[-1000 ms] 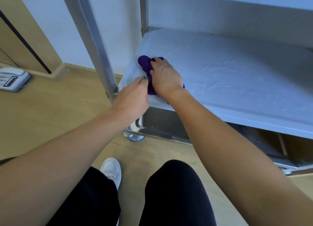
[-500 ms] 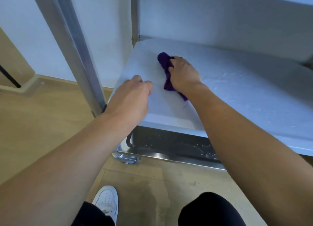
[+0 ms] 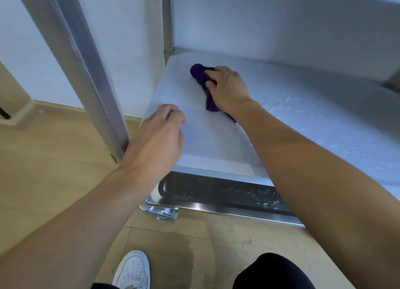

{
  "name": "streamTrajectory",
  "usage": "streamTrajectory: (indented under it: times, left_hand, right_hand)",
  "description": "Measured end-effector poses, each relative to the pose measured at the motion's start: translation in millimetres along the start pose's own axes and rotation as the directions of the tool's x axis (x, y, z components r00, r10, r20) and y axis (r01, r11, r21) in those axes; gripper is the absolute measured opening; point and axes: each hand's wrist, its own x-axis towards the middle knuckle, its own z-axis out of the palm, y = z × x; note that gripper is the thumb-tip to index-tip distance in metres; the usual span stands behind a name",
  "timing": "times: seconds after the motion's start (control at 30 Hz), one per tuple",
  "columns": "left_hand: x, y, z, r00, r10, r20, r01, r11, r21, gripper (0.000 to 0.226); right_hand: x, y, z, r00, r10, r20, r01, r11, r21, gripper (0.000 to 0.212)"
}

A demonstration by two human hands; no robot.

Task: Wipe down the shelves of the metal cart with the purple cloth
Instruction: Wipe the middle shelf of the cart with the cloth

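The wipe of the middle shelf (image 3: 292, 124) of the metal cart is under way, at its left end. The right hand (image 3: 228, 87) presses the purple cloth (image 3: 200, 75) onto the shelf surface. Its fingers bend over the bunched fabric and clamp it, and the thumb is hidden. The cloth lies as a crumpled roll towards the far left corner of the shelf, short of the rear upright (image 3: 167, 22), with a tail trailing under the wrist. The left hand (image 3: 159, 137) sits at the near left edge of the shelf with its fingers loosely curled under and nothing visible in them; it seems to steady the cart. My judgement is that this shelf is only partly done. The next move calls for a firm sweep to the right across the broad surface there, where pale flecks show, with the cloth kept flat enough to cover ground. The dark lower shelf (image 3: 216, 191), also flecked, looks as yet unwiped. Compared with a second ago, the cloth has travelled from the near left edge of the shelf to the far side. The left hand, then touching the cloth beside the right, has let go and stays near the front edge.
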Motion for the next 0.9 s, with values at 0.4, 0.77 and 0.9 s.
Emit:
streamTrajectory:
  times: [0.4, 0.77, 0.9]
  left_hand:
    - [-3.0, 7.1, 0.1, 0.997, -0.027, 0.075, 0.023, 0.999, 0.048, 0.027]
    - [6.4, 3.4, -2.9, 0.988, 0.029, 0.153, -0.054, 0.985, 0.164, 0.044]
    - [5.5, 1.5, 0.8, 0.981, 0.048, 0.187, -0.068, 0.993, 0.1, 0.045]
  right_hand:
    - [-5.9, 0.8, 2.1, 0.967, -0.249, 0.056, 0.241, 0.962, 0.127, 0.041]
    - [1.6, -18.6, 7.7, 0.935, -0.333, 0.125, 0.315, 0.939, 0.14, 0.043]
    - [1.9, -11.6, 7.1, 0.933, -0.349, 0.081, 0.33, 0.926, 0.185, 0.04]
